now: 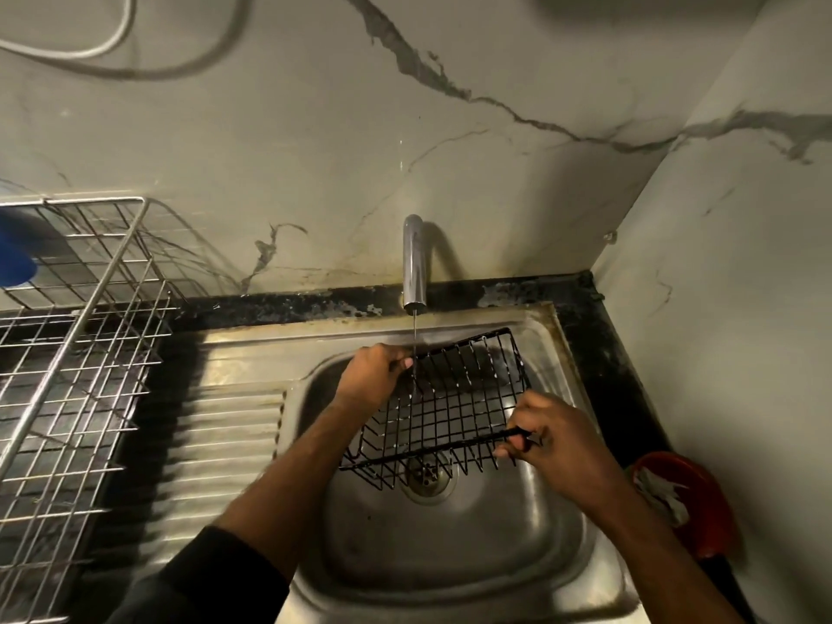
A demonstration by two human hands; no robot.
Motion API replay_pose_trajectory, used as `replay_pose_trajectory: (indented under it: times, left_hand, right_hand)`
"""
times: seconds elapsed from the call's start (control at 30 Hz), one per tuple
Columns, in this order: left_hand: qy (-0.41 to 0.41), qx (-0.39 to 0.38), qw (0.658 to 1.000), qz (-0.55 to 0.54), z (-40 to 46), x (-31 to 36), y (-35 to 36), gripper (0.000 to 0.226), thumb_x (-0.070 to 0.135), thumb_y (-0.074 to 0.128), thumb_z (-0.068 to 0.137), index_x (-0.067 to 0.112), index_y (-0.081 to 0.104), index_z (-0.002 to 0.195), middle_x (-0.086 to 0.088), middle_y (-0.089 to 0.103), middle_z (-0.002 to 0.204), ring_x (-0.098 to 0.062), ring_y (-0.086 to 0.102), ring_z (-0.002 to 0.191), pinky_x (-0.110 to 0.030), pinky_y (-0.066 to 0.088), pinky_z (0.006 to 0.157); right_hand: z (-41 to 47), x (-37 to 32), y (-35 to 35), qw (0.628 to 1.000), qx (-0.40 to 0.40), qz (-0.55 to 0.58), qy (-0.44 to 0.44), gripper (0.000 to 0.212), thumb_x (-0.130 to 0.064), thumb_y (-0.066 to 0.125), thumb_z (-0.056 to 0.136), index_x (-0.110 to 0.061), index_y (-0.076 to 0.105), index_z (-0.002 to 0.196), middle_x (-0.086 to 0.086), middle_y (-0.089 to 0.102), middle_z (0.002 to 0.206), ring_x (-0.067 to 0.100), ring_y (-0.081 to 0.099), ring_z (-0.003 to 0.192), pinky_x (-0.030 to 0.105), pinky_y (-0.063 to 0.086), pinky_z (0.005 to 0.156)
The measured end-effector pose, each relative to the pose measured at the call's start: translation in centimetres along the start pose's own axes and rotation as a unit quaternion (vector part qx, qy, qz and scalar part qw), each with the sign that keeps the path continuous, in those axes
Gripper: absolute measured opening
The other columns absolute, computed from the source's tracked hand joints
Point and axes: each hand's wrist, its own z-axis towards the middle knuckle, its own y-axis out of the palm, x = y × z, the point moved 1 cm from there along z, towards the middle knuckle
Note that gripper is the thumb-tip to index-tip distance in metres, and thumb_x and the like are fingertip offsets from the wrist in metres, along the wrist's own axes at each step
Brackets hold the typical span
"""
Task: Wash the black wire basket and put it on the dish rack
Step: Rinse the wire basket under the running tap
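Black wire basket (443, 398), tilted open-side toward the camera under the tap (414, 263), gripped at opposite corners by left hand (376, 376) and right hand (551, 436).

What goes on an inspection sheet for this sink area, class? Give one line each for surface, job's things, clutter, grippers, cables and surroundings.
Surface: stainless steel sink with ribbed drainboard on its left, set in a stained dark counter.
Job's things: black wire basket held tilted over the bowl under a thin stream from the chrome tap; silver wire dish rack stands to the left, with something blue, blurred, at its far end.
Clutter: red bowl holding pale scraps, right of the sink.
Grippers: left hand grips the basket's far left rim; right hand grips its near right rim.
Cables: white cord looped on the wall, top left.
Surroundings: veined marble-look wall tiles.
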Motion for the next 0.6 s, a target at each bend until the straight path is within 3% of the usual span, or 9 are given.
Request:
replay_pose_trajectory:
  times: [0.1, 0.2, 0.3, 0.47, 0.6]
  left_hand:
    - [-0.004, 0.015, 0.999, -0.041, 0.1, 1.3, 0.5, 0.016, 0.027, 0.058, 0.104, 0.021, 0.073, 0.103, 0.0, 0.072, 0.093, -0.011, 0.066, 0.082, -0.03, 0.056, 0.082]
    - [0.012, 0.043, 0.998, -0.037, 0.2, 2.1, 1.0, 0.015, 0.025, 0.063, 0.101, 0.021, 0.075, 0.108, 0.001, 0.075, 0.103, -0.011, 0.068, 0.092, -0.035, 0.057, 0.092]
    - [0.036, 0.057, 0.995, -0.07, 0.3, 2.0, 0.9, 0.016, 0.021, 0.068, 0.098, 0.018, 0.077, 0.111, 0.002, 0.077, 0.108, -0.011, 0.07, 0.097, -0.033, 0.056, 0.095]
    - [0.041, -0.047, 0.994, -0.086, 0.6, 0.2, -0.8, 0.007, 0.021, 0.071, 0.095, 0.019, 0.077, 0.099, 0.015, 0.07, 0.083, -0.002, 0.066, 0.083, -0.025, 0.052, 0.085]
    - [0.005, -0.077, 0.996, -0.048, 0.0, -2.2, -2.2, 0.013, 0.025, 0.068, 0.098, 0.02, 0.074, 0.088, 0.009, 0.069, 0.078, -0.003, 0.064, 0.074, -0.021, 0.046, 0.071]
  right_hand:
    - [0.0, 0.1, 0.2, 1.0, -0.007, 0.003, -0.021, 0.028, 0.001, 0.079, 0.079, -0.005, 0.058, 0.063, 0.003, 0.053, 0.081, 0.0, 0.053, 0.08, 0.001, 0.044, 0.064]
    - [0.0, 0.2, 0.5, 0.999, -0.01, -0.007, -0.04, 0.025, 0.001, 0.081, 0.077, -0.005, 0.061, 0.064, 0.0, 0.053, 0.08, 0.006, 0.051, 0.08, 0.0, 0.042, 0.064]
    - [0.0, 0.6, 0.6, 0.999, -0.007, 0.007, -0.048, 0.028, 0.0, 0.079, 0.079, -0.006, 0.057, 0.063, -0.001, 0.052, 0.08, 0.01, 0.054, 0.078, 0.007, 0.05, 0.066]
    - [0.1, 0.6, 0.5, 0.999, -0.005, 0.016, -0.034, 0.027, 0.001, 0.082, 0.074, -0.005, 0.059, 0.064, -0.001, 0.054, 0.08, 0.008, 0.054, 0.077, 0.006, 0.048, 0.063]
    - [0.1, 0.6, 0.6, 0.999, -0.004, 0.031, -0.037, 0.025, 0.006, 0.081, 0.075, 0.001, 0.059, 0.063, 0.004, 0.053, 0.079, 0.003, 0.054, 0.076, 0.004, 0.047, 0.063]
